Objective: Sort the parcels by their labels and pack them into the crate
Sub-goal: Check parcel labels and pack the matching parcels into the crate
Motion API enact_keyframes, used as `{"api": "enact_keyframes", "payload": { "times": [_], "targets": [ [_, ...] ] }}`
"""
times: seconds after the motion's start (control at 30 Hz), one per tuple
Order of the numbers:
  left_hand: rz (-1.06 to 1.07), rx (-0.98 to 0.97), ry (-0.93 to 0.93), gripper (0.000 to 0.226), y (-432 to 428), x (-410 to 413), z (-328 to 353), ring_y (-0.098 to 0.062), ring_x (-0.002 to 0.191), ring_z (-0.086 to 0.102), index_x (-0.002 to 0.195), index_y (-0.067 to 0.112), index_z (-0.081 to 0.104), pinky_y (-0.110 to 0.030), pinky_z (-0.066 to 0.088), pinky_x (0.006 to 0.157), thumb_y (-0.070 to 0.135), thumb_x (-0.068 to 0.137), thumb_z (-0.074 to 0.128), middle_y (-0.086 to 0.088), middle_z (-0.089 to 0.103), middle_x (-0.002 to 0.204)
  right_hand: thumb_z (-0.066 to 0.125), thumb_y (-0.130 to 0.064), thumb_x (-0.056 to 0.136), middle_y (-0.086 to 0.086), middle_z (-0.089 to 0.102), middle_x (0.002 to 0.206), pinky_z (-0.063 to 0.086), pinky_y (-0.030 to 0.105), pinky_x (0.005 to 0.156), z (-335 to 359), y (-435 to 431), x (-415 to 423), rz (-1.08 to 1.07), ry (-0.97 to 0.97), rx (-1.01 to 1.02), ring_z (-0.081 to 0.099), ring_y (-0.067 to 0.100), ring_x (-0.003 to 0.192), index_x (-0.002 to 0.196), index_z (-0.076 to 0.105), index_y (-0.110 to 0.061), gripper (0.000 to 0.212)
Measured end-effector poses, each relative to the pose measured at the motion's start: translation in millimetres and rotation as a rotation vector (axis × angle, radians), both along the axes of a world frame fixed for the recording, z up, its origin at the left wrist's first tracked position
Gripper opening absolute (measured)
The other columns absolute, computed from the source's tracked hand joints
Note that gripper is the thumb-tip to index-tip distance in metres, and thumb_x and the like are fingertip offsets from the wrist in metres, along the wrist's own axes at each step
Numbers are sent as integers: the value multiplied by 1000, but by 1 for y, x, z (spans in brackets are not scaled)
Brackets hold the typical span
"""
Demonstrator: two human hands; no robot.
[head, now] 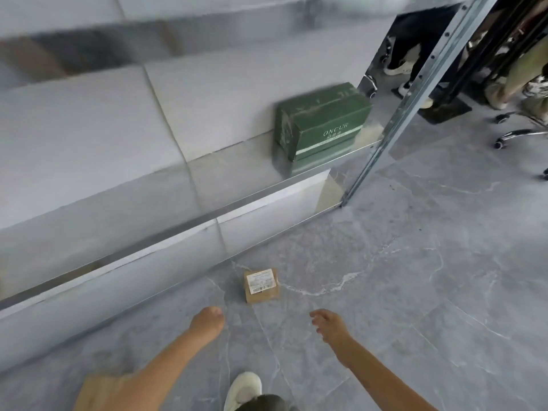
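Note:
A small brown cardboard parcel [262,285] with a white printed label lies flat on the grey floor. A green box [321,121] with white lettering stands on a low metal shelf [207,215] further back. My left hand [207,323] hovers below and left of the brown parcel, fingers curled under, holding nothing. My right hand [330,324] reaches forward below and right of the parcel with loose fingers, apart from it. No crate is in sight.
A metal upright post [415,96] stands at the shelf's right end. Chair wheels [516,134] and other people's feet [398,68] are at the upper right. My white shoe [243,390] and a piece of brown cardboard [98,391] show at the bottom edge.

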State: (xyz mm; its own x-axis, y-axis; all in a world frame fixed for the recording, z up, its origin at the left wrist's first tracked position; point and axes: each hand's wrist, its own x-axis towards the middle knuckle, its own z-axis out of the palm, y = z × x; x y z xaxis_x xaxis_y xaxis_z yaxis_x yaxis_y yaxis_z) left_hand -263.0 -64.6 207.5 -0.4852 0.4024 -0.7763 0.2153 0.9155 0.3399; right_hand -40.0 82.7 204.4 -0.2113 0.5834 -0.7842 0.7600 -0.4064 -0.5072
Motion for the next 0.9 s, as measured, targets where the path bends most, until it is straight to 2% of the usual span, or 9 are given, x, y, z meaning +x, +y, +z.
{"api": "enact_keyframes", "payload": {
  "times": [0.13,0.2,0.27,0.37,0.43,0.53,0.6,0.73,0.9],
  "targets": [
    [40,31,-50,43,42,-18,-153,-27,130,44,138,6,42,-27,35,101,15,96,45,-12,45,143,40,-7,95,8,56,120,43,26,88,-151,38,-40,114,15,13,53,23,110,133,51,-7,40],
    [51,66,-104,55,60,-22,-222,-28,135,37,146,5,28,-31,32,110,10,94,47,-14,35,149,40,-8,95,14,48,139,38,35,103,-216,53,-63,150,52,-7,46,28,127,141,41,-7,46],
    [88,111,-156,62,79,-19,-276,-30,138,31,147,6,22,-33,28,112,7,92,52,-12,29,151,46,-13,96,11,34,150,32,37,109,-267,62,-84,163,115,-81,35,28,136,147,29,-8,55],
    [261,173,-306,69,100,-9,-320,-30,133,37,147,8,20,-39,34,109,0,89,56,-12,36,147,51,-14,94,6,42,145,40,30,95,-309,63,-105,158,220,-219,43,19,122,141,36,-10,49],
    [370,149,-325,56,103,-5,-319,-29,124,45,140,6,33,-38,38,105,-3,89,53,-15,46,139,48,-10,95,4,44,141,34,30,94,-308,59,-101,104,260,-261,42,16,116,139,35,-12,46],
    [390,124,-386,45,98,-5,-267,-24,110,48,132,7,40,-34,40,94,-6,89,47,-13,52,130,42,-6,97,-1,44,135,31,38,101,-260,58,-82,32,293,-274,39,14,117,139,35,-18,44],
    [351,146,-393,44,98,-7,-205,-22,113,49,130,11,42,-38,43,97,-5,89,45,-9,53,126,39,-4,96,-7,46,128,30,42,105,-197,60,-68,-19,310,-228,39,14,118,140,37,-22,47],
    [252,274,-361,38,102,-6,-35,-18,108,49,125,14,45,-40,44,95,1,89,48,1,52,114,39,-8,99,-16,57,109,31,45,108,-26,63,-43,-92,389,-97,48,9,106,108,56,-34,32],
    [185,420,-351,25,101,9,206,-21,115,49,116,9,42,-34,47,81,2,94,48,-8,48,128,44,-11,99,-3,62,115,40,42,102,200,67,-28,-143,492,114,56,19,109,116,60,-28,29]
  ]
}}
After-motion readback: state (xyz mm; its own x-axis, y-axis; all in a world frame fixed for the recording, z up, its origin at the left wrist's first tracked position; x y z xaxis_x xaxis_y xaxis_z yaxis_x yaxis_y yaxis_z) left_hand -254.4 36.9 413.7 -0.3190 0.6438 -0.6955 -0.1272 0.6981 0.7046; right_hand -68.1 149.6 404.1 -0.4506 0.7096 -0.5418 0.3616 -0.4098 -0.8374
